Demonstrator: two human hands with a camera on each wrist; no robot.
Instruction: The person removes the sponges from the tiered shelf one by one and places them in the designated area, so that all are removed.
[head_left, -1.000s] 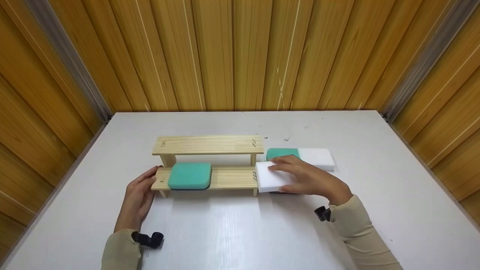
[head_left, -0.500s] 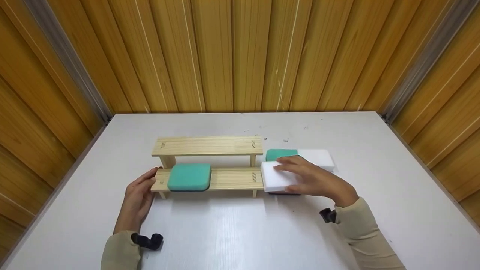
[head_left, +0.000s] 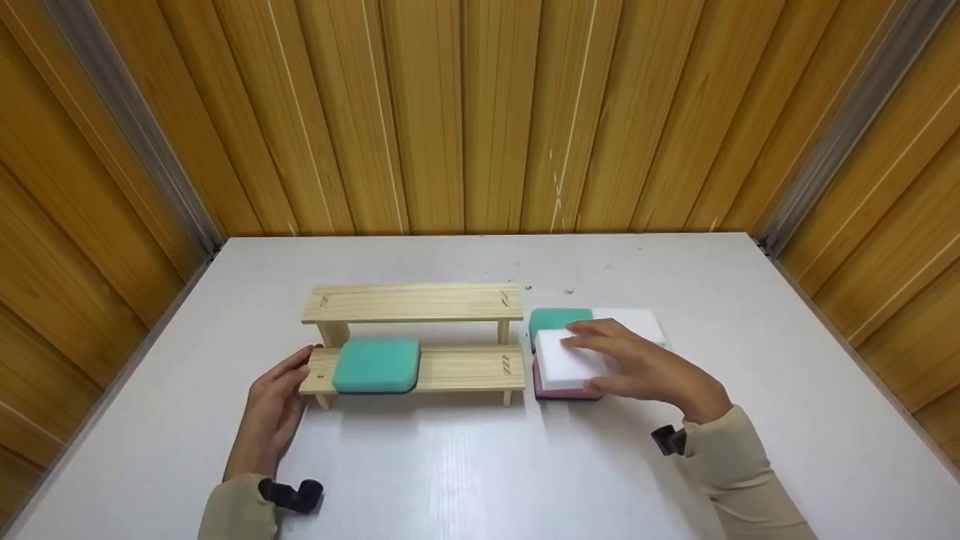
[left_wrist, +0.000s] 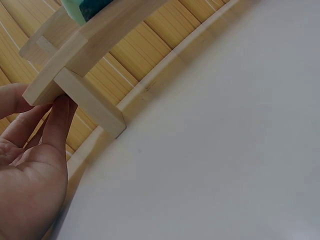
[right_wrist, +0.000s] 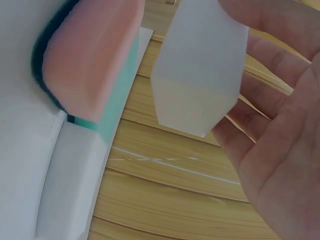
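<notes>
My left hand holds the left end of the low step of a two-tier wooden rack; in the left wrist view its fingertips lie under the board beside a leg. A teal sponge rests on that low step, towards the left. Right of the rack, my right hand grips a white sponge by its sides. Beneath it lies a pink sponge with a dark scouring layer. From the right wrist view, the white sponge is raised off the table, apart from the pink one.
Behind the right hand, a second teal sponge and another white sponge lie side by side on the white table. The rack's upper step stands behind the lower one. Wood-patterned walls enclose the back and sides.
My right hand has carried the white sponge rightward, away from the rack's end to over the pink sponge. The left hand keeps its hold on the rack. The head view has tilted slightly.
</notes>
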